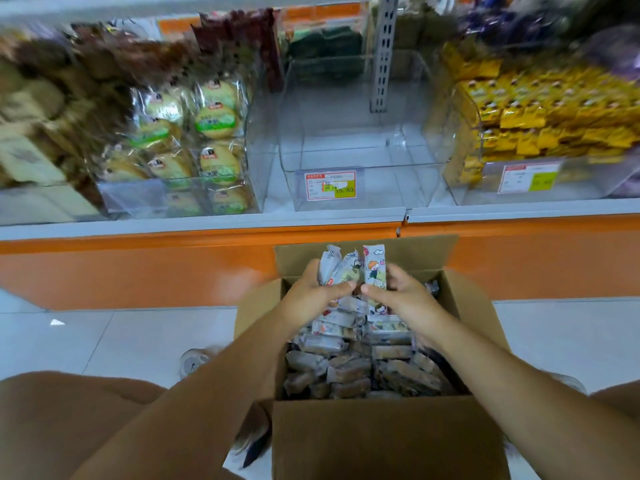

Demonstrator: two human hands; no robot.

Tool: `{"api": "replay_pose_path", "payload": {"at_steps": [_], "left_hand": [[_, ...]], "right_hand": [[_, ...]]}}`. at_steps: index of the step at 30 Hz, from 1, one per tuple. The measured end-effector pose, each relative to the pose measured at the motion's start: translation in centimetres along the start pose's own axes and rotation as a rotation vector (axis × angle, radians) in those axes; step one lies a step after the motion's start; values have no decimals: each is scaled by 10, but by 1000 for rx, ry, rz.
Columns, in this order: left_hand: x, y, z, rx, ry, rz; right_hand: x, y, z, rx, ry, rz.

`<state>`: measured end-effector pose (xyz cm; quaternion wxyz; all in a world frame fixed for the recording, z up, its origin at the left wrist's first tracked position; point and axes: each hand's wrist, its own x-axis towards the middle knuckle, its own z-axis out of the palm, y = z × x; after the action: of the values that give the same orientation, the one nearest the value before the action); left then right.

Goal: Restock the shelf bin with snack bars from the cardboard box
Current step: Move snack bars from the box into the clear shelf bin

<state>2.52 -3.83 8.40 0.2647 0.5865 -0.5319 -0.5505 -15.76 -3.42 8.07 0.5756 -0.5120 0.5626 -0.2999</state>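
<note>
Shelving [138,268] with a white ledge and a broad orange front band ran across the whole view, and below it lay a floor [104,341] of pale tiles. On that floor, close in front of the person, stood the cardboard box [381,441], its flaps folded out and its far flap upright before the orange band. On the ledge above stood three clear containers side by side. To the left was a bin of bread rolls [194,143], blurred but packed with round buns in green-printed wrappers. In the middle, directly beyond the box, was the shelf bin [391,194], its transparent walls showing the white shelf behind them. To the right was a bin of yellow packets [540,126], stacked in rows. Inside the box lay the snack bars [363,365], a loose heap of brownish bars in clear and white wrappers. Both forearms reached over the near wall of the box. The left hand [311,292] and the right hand [405,296] met above the heap, thumbs almost touching, fingers curled around a bundle of bars [356,268] that stood upright between them. The tops of these bars, printed with cartoon figures, fanned out above the fingers. The bundle was over the box, well below the shelf bin. A red-and-white price label [330,185] with a green patch sat on the front wall of the shelf bin
</note>
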Motion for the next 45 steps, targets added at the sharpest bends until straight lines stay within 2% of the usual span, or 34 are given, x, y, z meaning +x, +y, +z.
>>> {"api": "replay_pose_path", "payload": {"at_steps": [5,10,13,15,19,21,24,27,30,36,38,45], "left_hand": [[-29,71,-32,116,91,113],[-50,144,-80,221,278,267],[-47,162,-107,205,393,304],[-38,161,-120,152,466,297],[-18,157,-136,36,514,285],[-12,157,-141,28,518,296],[-2,155,-149,5,549,318],[5,155,-153,-45,610,333],[13,156,-154,-55,625,347],[26,155,-154,-55,594,325],[25,155,-154,-65,588,329],[14,154,-147,-94,555,337]], "right_hand": [[-14,-54,-14,-146,28,-48],[-15,-124,-37,-271,23,-232],[4,-172,-42,-390,159,-378],[32,-196,-40,-488,213,-405],[113,-217,-31,-577,133,-264],[155,-222,-22,-700,104,-174],[207,-223,-8,-867,141,-83],[243,-219,3,-831,164,-58],[264,-210,10,-696,176,-87],[266,-197,9,-252,-28,-106],[264,-196,7,-214,-50,-109],[234,-214,1,-409,-82,-129]]}}
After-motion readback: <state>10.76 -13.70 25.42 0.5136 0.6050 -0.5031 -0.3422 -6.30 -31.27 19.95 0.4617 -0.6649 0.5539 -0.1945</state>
